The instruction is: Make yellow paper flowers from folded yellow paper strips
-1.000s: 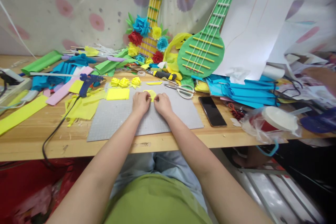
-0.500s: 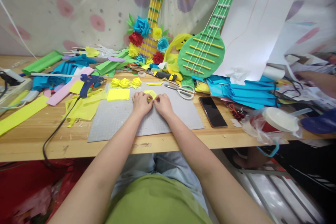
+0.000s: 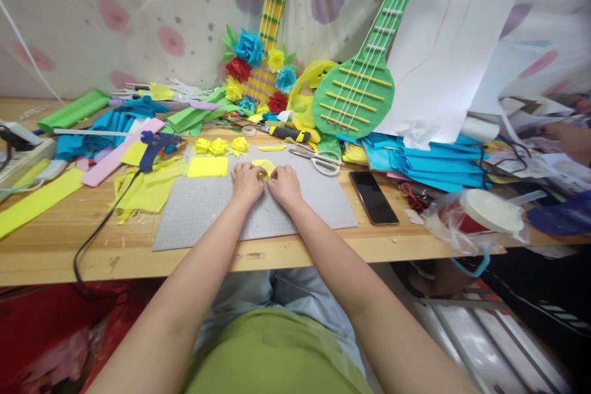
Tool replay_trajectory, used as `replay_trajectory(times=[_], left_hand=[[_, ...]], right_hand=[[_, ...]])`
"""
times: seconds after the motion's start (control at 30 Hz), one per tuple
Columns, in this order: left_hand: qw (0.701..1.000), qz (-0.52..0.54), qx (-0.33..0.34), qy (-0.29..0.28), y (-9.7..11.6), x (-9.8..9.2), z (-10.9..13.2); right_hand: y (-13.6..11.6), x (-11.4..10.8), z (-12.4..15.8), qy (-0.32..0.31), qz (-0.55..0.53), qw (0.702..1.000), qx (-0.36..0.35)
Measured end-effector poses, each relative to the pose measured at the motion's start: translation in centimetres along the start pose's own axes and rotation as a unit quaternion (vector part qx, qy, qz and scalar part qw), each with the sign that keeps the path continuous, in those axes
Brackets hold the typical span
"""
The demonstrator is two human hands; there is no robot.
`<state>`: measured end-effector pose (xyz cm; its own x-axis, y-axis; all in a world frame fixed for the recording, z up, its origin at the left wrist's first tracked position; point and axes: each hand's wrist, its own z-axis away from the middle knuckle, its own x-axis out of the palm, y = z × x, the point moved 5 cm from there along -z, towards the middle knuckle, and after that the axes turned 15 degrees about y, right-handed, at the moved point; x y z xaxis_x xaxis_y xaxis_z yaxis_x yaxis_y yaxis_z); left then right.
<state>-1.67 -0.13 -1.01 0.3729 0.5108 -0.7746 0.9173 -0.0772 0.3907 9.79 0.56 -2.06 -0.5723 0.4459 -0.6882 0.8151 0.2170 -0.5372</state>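
My left hand (image 3: 246,182) and my right hand (image 3: 286,184) rest side by side on a grey cutting mat (image 3: 203,209). Between their closed fingertips they pinch a small yellow paper piece (image 3: 265,167). Three finished yellow paper flowers (image 3: 220,146) lie in a row at the mat's far edge. A flat yellow paper square (image 3: 207,166) lies just in front of them, left of my hands.
Scissors (image 3: 321,160) and a dark phone (image 3: 373,196) lie right of my hands. A blue glue gun (image 3: 154,145) with a black cord sits left. Green (image 3: 357,95) and yellow (image 3: 270,18) paper guitars lean on the wall. Another person's arm (image 3: 572,138) shows far right.
My hands have drawn slightly closer together over the yellow paper piece. The arm at the far right has shifted a little.
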Motion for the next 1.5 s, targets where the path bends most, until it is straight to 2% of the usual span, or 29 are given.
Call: replay_trajectory(times=[0.2, 0.3, 0.4, 0.53, 0.7, 0.83, 0.97, 1.07, 1.2, 1.33, 1.5], left_hand=[[0.999, 0.052, -0.006, 0.008, -0.3, -0.4, -0.2], [0.995, 0.094, -0.012, 0.022, -1.6, -1.2, -0.4], [0.995, 0.083, -0.024, 0.048, -3.4, -2.1, -0.6], [0.996, 0.052, -0.048, 0.056, -4.9, -2.3, -0.8], [0.997, 0.037, -0.004, 0.062, -3.5, -1.5, -1.3], [0.995, 0.039, 0.063, 0.069, -2.1, -1.3, -1.2], [0.991, 0.032, 0.118, 0.055, -1.0, -1.5, -0.4], [0.99, 0.02, 0.135, 0.031, -0.4, -1.5, 0.2], [0.992, 0.011, 0.126, -0.001, -0.3, -1.5, 0.4], [0.995, 0.019, 0.095, -0.02, -0.5, -1.6, 0.5], [0.998, 0.056, 0.029, -0.011, -1.1, -1.5, 0.5]], right_hand=[[0.2, 0.0, -0.1, -0.035, -0.03, 0.999, -0.016], [0.7, -0.2, -0.3, -0.051, -0.066, 0.996, -0.013], [0.8, -0.5, -0.3, -0.05, -0.085, 0.995, -0.01], [0.0, -1.0, 0.1, -0.037, -0.071, 0.995, -0.057], [-1.2, -1.1, 0.4, -0.042, -0.005, 0.994, -0.098], [-1.0, -1.1, 0.2, -0.041, 0.027, 0.994, -0.096], [-0.2, -1.4, -0.2, -0.027, 0.021, 0.997, -0.072], [-0.3, -1.7, -0.1, -0.021, -0.011, 0.996, -0.089], [-0.4, -1.5, -0.1, -0.037, -0.044, 0.994, -0.094], [0.6, -1.0, -0.3, -0.048, -0.095, 0.994, -0.031], [1.5, -0.3, -0.5, -0.069, -0.129, 0.988, 0.047]])
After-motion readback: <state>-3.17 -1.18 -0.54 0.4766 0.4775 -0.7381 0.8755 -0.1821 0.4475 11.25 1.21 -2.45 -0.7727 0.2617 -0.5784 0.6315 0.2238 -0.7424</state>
